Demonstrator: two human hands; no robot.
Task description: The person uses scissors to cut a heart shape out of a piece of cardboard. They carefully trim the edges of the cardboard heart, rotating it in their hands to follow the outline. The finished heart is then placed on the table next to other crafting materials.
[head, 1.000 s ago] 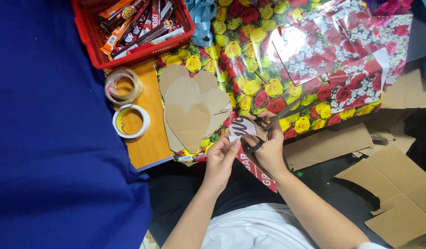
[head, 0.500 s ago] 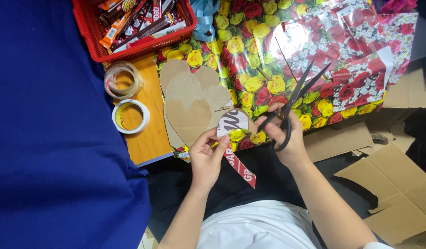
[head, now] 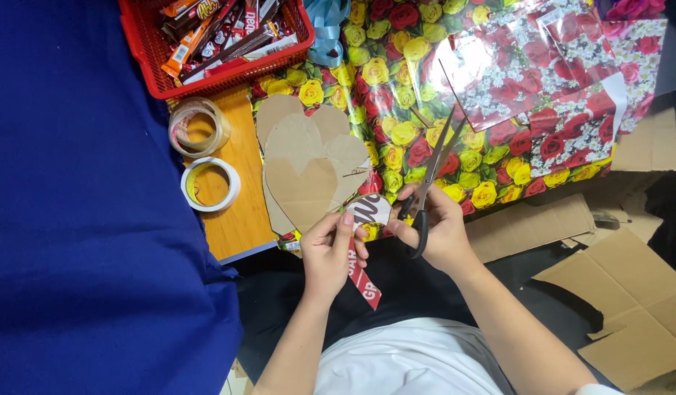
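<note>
While the left hand [head: 330,252] is pinching one paper cutout [head: 368,213] near the surface's [head: 232,219] edge, the right hand [head: 436,230] is gripping one scissors [head: 429,183], blades apart; two tape rolls [head: 199,157] are lying left, one red basket [head: 151,62] far.

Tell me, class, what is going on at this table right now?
A person is doing paper craft. The left hand holds a small rounded white cutout with a red printed strip hanging below it. The right hand grips black-handled scissors, blades open and pointing up over the rose-patterned wrapping paper. Beside the hands lie stacked cardboard heart shapes, two tape rolls on the wooden tabletop, and a red basket of snack bars.
</note>
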